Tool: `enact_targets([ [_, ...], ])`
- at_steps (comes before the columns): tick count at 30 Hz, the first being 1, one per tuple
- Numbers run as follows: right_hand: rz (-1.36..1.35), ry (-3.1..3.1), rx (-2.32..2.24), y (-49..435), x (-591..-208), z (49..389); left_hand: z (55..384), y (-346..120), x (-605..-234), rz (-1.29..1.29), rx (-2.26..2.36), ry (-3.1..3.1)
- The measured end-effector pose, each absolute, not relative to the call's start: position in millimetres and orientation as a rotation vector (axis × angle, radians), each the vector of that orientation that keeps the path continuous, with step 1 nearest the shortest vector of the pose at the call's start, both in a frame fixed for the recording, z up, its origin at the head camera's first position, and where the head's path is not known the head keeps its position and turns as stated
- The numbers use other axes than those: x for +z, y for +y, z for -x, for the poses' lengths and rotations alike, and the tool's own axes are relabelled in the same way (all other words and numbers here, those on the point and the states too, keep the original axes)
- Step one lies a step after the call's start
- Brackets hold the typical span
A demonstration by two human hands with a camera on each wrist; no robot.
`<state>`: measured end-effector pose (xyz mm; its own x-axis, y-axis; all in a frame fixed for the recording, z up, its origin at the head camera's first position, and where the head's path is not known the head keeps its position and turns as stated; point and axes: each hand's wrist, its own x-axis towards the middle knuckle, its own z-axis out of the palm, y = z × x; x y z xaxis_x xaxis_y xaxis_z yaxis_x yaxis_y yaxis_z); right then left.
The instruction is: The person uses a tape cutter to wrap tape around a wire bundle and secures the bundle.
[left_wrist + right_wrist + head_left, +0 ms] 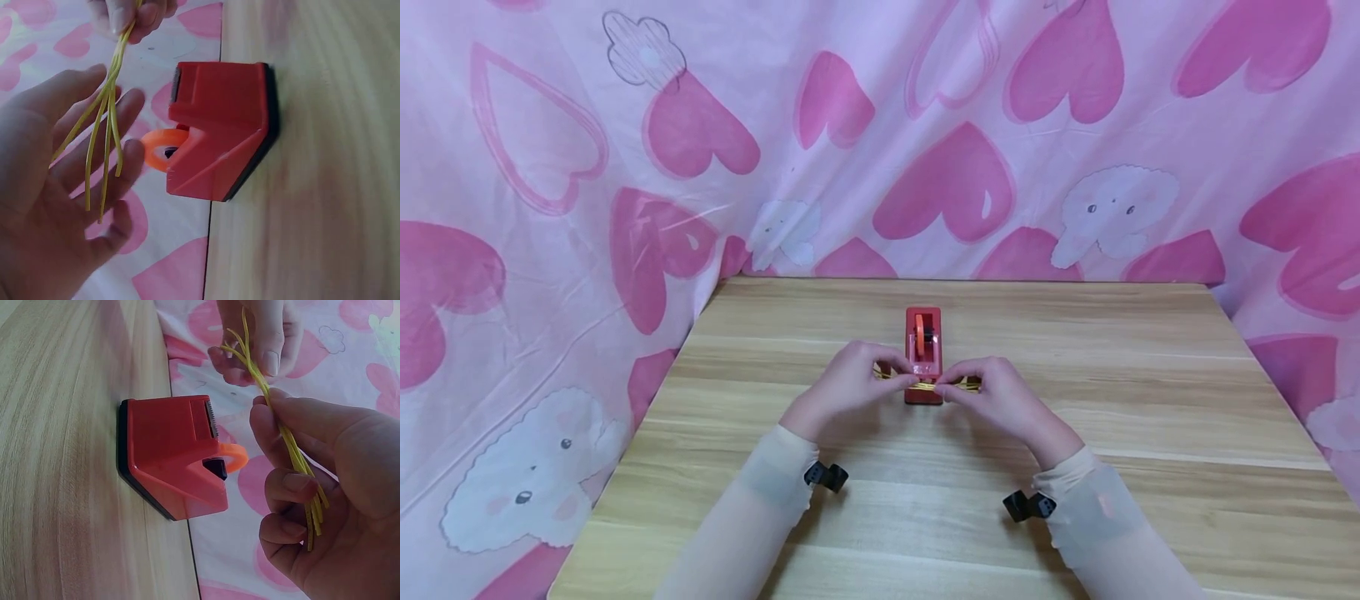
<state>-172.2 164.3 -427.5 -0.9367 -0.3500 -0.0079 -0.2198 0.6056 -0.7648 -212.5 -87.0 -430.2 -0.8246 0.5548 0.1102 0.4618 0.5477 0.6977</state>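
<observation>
A bundle of thin yellow strands [925, 386] runs between my two hands, in front of and over the near end of a red tape dispenser [925, 368]. My left hand [853, 385] pinches the bundle near its middle with thumb and finger. In the left wrist view, loose strand ends [103, 156] fan out across that palm, and the other fingers are spread. My right hand [1000, 398] also pinches the bundle, close beside the left fingertips. Its remaining fingers curl around the yellow strands [294, 450] in the right wrist view.
The dispenser has a toothed cutter [212, 419], an orange tape roll [164, 147] and a dark base. It stands on a wood-grain table [775, 333]. A pink curtain with hearts [940, 183] hangs behind the table and at its sides.
</observation>
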Motion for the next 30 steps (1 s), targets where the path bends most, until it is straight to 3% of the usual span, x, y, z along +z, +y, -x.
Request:
enact_targets([
  [13,0.502,2.714,-1.226,161,-425,170,226,-92,-434,-0.794,1.276,2.375],
  [30,0.407,2.631,-1.216,161,-425,173,214,-94,-440,-0.691,1.344,2.432],
])
